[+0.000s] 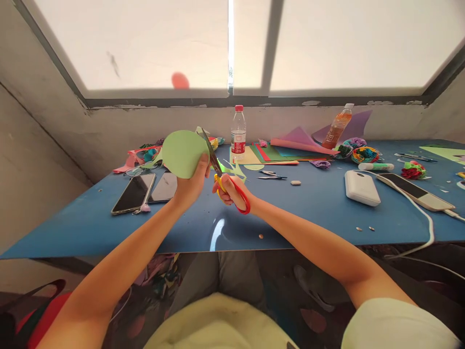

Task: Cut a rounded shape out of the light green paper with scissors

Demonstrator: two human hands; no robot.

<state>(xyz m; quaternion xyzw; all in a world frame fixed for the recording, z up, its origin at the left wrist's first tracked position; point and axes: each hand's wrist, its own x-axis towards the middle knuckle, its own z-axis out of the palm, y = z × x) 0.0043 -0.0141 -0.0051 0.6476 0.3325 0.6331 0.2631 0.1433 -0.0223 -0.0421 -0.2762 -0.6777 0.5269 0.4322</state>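
My left hand (pixel 194 179) pinches a round piece of light green paper (pixel 184 154) by its lower right edge, held up above the table. In my right hand (pixel 232 190) is a pair of scissors (pixel 215 157) with red and yellow handles, fingers wrapped through the loops. The blades point up and lie along the right edge of the paper, parted slightly. A narrow green strip (pixel 232 169) shows behind the scissors; I cannot tell whether it still joins the disc. Beneath my left hand lie two phones, one a dark-screened phone (pixel 134 193).
On the blue table (pixel 196 228) stand a red-capped water bottle (pixel 239 133) and a tilted tea bottle (pixel 337 126). Coloured sheets (pixel 279 152), paper flowers (pixel 365 154), an eraser (pixel 295 182), a compass (pixel 271 175), a white power bank (pixel 362 188) and its cable (pixel 417 206) lie around.
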